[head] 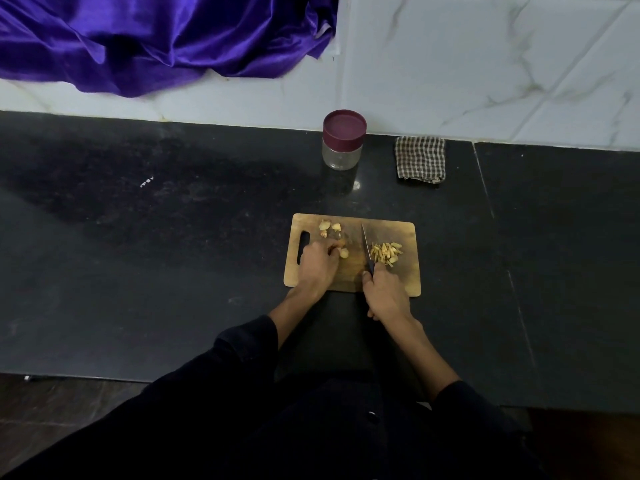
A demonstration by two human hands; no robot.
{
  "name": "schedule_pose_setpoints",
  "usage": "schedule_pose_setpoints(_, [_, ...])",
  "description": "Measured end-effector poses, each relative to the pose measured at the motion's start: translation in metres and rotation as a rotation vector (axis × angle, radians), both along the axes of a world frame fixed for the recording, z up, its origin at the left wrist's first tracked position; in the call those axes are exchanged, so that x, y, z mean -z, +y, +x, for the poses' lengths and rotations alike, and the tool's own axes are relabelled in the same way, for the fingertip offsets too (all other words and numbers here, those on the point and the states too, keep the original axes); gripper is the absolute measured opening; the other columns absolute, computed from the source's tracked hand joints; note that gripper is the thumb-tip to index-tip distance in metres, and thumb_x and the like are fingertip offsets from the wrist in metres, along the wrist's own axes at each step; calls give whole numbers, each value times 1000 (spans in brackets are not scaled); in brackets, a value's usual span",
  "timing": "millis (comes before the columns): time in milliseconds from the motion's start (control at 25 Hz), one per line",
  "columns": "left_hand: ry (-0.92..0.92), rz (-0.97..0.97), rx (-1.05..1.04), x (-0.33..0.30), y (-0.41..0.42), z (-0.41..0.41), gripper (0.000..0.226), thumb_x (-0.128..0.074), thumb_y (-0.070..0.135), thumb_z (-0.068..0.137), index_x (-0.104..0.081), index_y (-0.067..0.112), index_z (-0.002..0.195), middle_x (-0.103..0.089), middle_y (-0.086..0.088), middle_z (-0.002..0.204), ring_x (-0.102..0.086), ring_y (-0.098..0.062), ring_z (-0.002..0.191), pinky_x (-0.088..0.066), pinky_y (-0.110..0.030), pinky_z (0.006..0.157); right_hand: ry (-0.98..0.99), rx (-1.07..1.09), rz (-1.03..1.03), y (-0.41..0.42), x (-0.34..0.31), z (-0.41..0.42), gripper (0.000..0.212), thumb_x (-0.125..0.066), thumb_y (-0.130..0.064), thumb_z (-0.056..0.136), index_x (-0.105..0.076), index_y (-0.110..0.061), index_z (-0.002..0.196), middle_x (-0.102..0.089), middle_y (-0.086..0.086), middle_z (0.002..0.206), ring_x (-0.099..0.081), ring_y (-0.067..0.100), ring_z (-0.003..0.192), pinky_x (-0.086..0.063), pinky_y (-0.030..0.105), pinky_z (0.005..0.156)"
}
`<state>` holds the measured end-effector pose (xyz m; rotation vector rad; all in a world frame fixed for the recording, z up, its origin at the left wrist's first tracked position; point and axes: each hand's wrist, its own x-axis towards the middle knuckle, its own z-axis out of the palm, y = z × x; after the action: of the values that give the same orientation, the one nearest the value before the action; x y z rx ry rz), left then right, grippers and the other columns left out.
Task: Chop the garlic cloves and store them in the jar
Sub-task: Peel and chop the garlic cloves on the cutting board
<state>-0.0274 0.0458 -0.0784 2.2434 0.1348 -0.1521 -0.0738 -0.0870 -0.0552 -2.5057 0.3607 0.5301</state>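
Pale whole garlic cloves (331,231) lie at the wooden cutting board's (405,233) left, slivered chopped garlic (386,252) at its right. The left hand (318,265) curls its fingers on one clove; the right hand (384,293) grips the slim knife (365,244). Chopping seems midway; next comes steadying that clove under the blade. The clear jar (343,143) stands capped beyond.
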Motion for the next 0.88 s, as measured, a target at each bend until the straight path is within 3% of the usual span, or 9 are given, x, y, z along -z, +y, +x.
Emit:
schedule_pose_setpoints(200, [11, -23, 88, 0, 7, -1, 26, -67, 10, 87, -67, 11, 113, -70, -3, 108, -64, -11, 97, -52, -23, 86, 11, -2, 21, -1, -2, 0, 23, -38, -30, 106, -47, -11, 115, -66, 7, 85, -71, 21, 64, -62, 43, 67])
schedule_pose_setpoints(440, [7, 12, 120, 0, 3, -1, 21, -67, 15, 86, -69, 17, 108, -70, 1, 104, -64, -10, 96, -55, -35, 86, 79, 40, 179, -4, -8, -17, 23, -37, -31, 107, -45, -11, 114, -68, 13, 80, -68, 22, 51, -57, 33, 47])
schedule_pose_setpoints(680, [-4, 45, 113, -2, -1, -2, 18, -69, 17, 85, -71, 18, 103, -71, 3, 103, -64, -12, 96, -54, -37, 85, 117, -24, 149, 2, -9, -28, 23, -35, -32, 107, -44, -11, 111, -68, 15, 81, -71, 28, 58, -61, 45, 56])
schedule_pose_setpoints(880, [11, 32, 92, -2, 0, 0, 19, -71, 17, 83, -72, 19, 101, -72, 5, 100, -65, -10, 93, -55, -36, 84, 128, -64, 117, 8, -12, -26, 23, -34, -31, 107, -44, -11, 113, -67, 12, 82, -70, 26, 56, -59, 38, 51])
